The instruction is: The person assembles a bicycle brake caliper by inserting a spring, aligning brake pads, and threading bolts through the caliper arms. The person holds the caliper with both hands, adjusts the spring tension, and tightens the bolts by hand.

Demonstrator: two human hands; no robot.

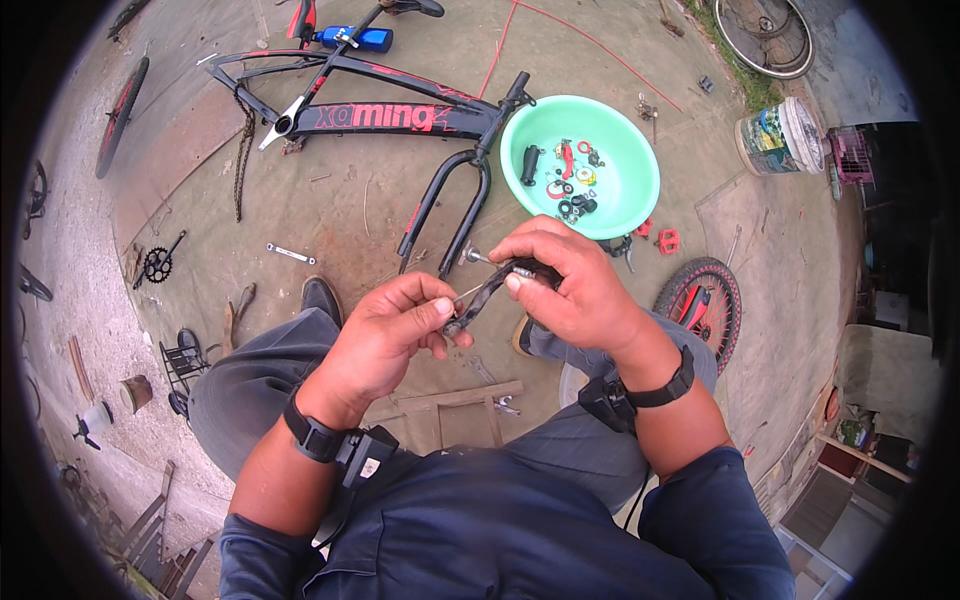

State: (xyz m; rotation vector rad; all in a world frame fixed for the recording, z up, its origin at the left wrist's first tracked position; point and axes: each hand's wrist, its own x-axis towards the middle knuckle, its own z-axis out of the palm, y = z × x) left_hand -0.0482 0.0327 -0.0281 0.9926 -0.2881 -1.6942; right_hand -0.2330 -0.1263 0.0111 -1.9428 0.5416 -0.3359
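Between both hands is a dark, curved bicycle part (488, 292), its exact kind unclear. My left hand (385, 330) pinches its lower end between thumb and fingers. Closed around the upper end, my right hand (560, 285) has its thumb on a small silver coil or threaded piece. A silver knob-like end (472, 255) sticks out beside the right fingertips, and a thin rod or wire runs close to the left fingertips. Just beyond the hands lies a black and red bicycle frame (390, 118) with its fork (445, 210) pointing toward me.
A mint green basin (640, 185) holds several small bike parts. Red pedals (668, 241) and a red-rimmed wheel (712, 290) lie at right. A wrench (291, 253), a crankset (160, 262) and a chain (243, 160) lie left. A low wooden frame (455, 396) is between my legs.
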